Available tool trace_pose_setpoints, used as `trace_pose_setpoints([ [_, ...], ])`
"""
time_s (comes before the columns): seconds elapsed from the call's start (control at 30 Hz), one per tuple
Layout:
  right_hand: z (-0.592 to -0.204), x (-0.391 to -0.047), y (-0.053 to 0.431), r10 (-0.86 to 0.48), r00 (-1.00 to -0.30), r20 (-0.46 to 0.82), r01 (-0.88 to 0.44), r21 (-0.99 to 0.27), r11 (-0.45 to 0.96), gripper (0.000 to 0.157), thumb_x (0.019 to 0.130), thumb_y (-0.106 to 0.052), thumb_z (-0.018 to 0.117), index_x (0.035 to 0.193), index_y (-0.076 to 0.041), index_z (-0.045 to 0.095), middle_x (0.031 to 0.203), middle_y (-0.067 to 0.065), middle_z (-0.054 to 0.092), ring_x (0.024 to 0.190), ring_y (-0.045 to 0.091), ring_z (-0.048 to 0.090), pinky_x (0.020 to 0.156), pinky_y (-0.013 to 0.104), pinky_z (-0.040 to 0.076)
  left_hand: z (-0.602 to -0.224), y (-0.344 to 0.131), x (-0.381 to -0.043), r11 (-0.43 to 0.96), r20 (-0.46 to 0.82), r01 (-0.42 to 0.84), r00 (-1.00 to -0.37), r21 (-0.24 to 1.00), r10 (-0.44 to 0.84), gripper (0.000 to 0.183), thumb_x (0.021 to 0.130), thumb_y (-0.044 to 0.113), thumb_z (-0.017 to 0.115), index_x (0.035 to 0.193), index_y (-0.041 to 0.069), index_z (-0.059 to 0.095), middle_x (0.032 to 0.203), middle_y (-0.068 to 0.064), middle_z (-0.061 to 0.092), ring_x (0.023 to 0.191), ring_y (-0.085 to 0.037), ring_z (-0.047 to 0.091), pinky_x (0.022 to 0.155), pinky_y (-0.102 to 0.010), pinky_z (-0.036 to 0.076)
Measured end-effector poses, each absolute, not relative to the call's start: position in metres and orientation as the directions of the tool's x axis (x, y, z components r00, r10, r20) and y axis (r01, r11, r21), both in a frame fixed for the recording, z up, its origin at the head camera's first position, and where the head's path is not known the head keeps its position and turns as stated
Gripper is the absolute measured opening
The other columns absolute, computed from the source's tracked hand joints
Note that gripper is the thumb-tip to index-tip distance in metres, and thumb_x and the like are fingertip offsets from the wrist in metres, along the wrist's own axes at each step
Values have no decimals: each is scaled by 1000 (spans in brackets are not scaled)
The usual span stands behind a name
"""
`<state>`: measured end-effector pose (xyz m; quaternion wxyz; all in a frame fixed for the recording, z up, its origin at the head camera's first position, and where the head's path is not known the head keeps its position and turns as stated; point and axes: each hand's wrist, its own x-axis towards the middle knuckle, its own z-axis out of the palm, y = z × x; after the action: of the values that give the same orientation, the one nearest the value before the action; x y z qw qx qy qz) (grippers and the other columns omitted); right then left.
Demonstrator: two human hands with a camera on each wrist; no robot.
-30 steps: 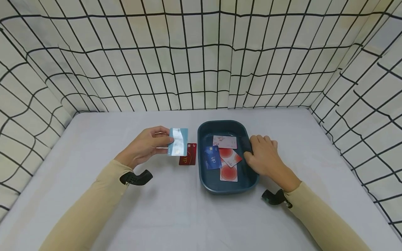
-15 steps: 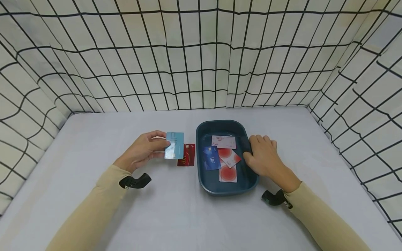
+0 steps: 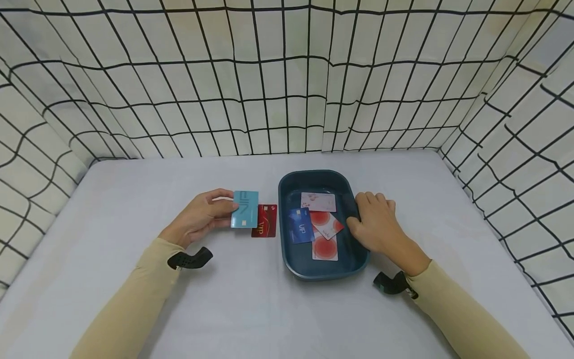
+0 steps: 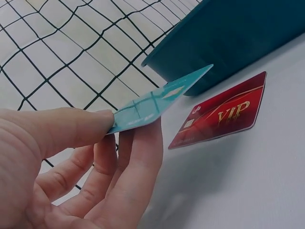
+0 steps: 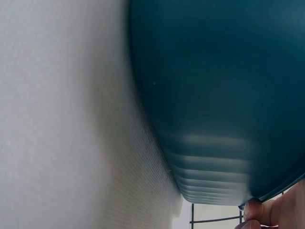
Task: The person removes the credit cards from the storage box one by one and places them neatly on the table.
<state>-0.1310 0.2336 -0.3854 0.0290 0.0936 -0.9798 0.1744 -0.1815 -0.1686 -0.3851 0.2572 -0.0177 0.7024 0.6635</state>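
My left hand pinches a light blue card between thumb and fingers, above the table. In the left wrist view that light blue card is tilted, its chip facing up. A red VIP card lies on the table just beyond it, partly covered by the blue one in the head view. My right hand grips the right rim of a dark teal tray. Inside the tray are a dark blue VIP card, a pale pink card and two overlapping red-and-white cards.
A white cloth covers the table. White walls with a black grid net close off the back and both sides. The tray's left wall stands close beside the red card.
My left hand has shifted slightly left and down with the light blue card, whose glare has faded so its lettering shows. My right hand stays on the tray.
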Motion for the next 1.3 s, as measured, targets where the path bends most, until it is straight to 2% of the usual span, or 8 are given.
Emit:
trace_pose_setpoints([
  [0.33, -383, -129, 232, -173, -981, 86, -192, -334, 923, 30, 90, -24, 51, 108, -1, 57, 93, 12, 56, 91, 31, 45, 80, 47, 30, -392, -177, -180, 50, -401, -408, -856, 912, 327, 35, 101, 13, 65, 131, 10, 47, 111, 1, 65, 95, -10, 71, 85, -26, 63],
  [0.73, -384, -130, 231, -179, -981, 80, -195, -336, 921, 28, 91, -24, 51, 106, -2, 56, 92, 12, 55, 90, 31, 45, 80, 46, 29, -399, -185, -178, -13, -362, -390, -865, 921, 348, 33, 98, 0, 64, 125, 9, 48, 98, 3, 70, 90, -10, 73, 84, -30, 64],
  [0.83, -385, -130, 231, -177, -981, 76, -192, -337, 922, 27, 91, -24, 52, 106, -2, 56, 92, 12, 55, 91, 31, 45, 81, 46, 29, -399, -184, -177, 16, -363, -381, -868, 925, 339, 36, 96, -1, 67, 126, 8, 48, 96, 5, 70, 90, -10, 72, 84, -31, 64],
  [1.07, -384, -131, 233, -176, -982, 70, -189, -336, 923, 27, 91, -24, 52, 107, -2, 55, 93, 12, 54, 91, 31, 45, 81, 47, 29, -396, -181, -179, 194, -360, -315, -891, 929, 278, 49, 98, 7, 67, 142, 1, 44, 103, 4, 66, 89, -10, 72, 84, -29, 64],
  [1.3, -383, -131, 234, -177, -981, 77, -193, -336, 922, 25, 91, -24, 51, 104, -2, 55, 91, 13, 54, 90, 31, 44, 80, 46, 28, -395, -182, -182, 213, -356, -304, -893, 928, 276, 53, 99, 8, 66, 146, -2, 43, 105, 4, 66, 89, -9, 72, 84, -28, 64],
])
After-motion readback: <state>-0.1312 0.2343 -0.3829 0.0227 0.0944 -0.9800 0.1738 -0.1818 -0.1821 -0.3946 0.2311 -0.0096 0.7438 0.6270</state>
